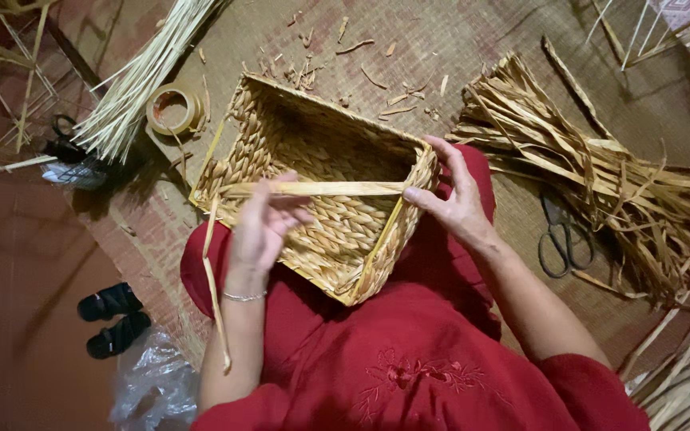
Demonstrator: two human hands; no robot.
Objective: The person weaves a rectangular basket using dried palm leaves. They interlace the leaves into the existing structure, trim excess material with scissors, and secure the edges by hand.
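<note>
A rectangular woven straw basket (pixel 281 144) rests on my lap, open side up. A flat pale straw strip (pixel 337 188) stretches across its opening. My left hand (pixel 261 227) pinches the strip's left part, and the strip's loose tail hangs down past my wrist. My right hand (pixel 453 195) grips the basket's right corner, thumb pressing the strip's right end against the rim. I wear red clothing and a thin bracelet on the left wrist.
A heap of dried straw strips (pixel 600 183) lies right, with black scissors (pixel 562 235) beside it. A tape roll (pixel 173 108), a bundle of pale reeds (pixel 141 76) and small scissors (pixel 64 144) lie left. Black sandals (pixel 113 319) and a plastic bag (pixel 153 387) are on the floor.
</note>
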